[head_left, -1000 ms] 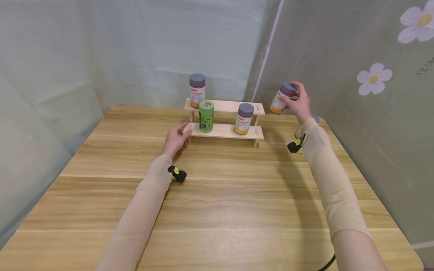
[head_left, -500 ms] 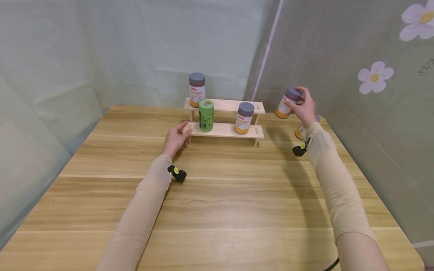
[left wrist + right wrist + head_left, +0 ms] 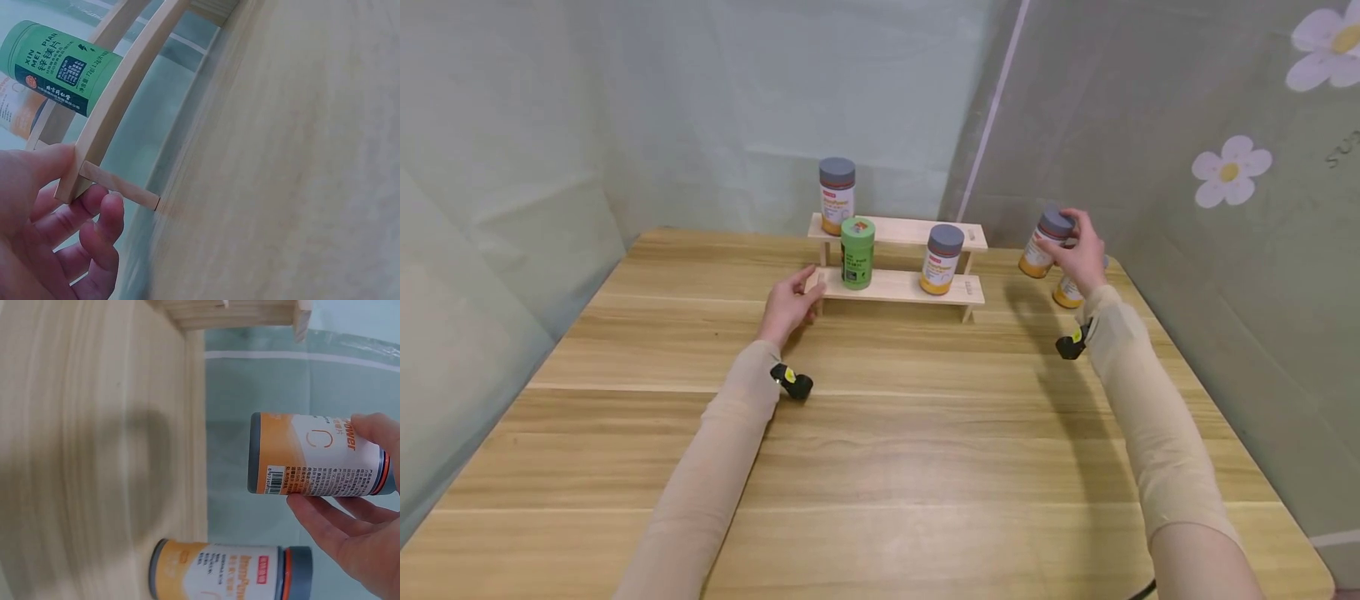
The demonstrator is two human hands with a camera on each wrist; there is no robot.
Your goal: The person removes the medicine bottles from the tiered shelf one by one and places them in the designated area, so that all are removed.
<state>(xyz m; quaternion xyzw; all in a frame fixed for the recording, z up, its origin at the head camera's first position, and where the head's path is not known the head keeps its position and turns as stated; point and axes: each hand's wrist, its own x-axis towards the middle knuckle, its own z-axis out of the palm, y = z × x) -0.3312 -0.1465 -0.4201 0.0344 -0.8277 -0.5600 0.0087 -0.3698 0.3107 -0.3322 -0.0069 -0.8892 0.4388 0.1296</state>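
Note:
My left hand [image 3: 790,308] pinches the left end of the lower board of a two-tier wooden shelf [image 3: 891,287], thumb on top and fingers beneath. In my right hand [image 3: 1081,254] is a supplement bottle [image 3: 1041,246] with a grey cap and orange-and-white label. It is tilted slightly and held above the table, right of the shelf. Just beyond that hand, a matching bottle [image 3: 1067,292] stands on the table, partly hidden by the hand in the head view. On the lower board stand a green bottle [image 3: 857,258] and another grey-capped bottle [image 3: 941,262].
One more grey-capped bottle [image 3: 837,200] stands at the left of the upper board. Fabric [image 3: 685,108] hangs behind the wooden table [image 3: 850,450] and along its right side. A black cable [image 3: 1142,590] shows near my right forearm.
My right hand has moved right and down with its bottle, away from the shelf. The standing bottle near it shows more than before. My left hand stays on the shelf.

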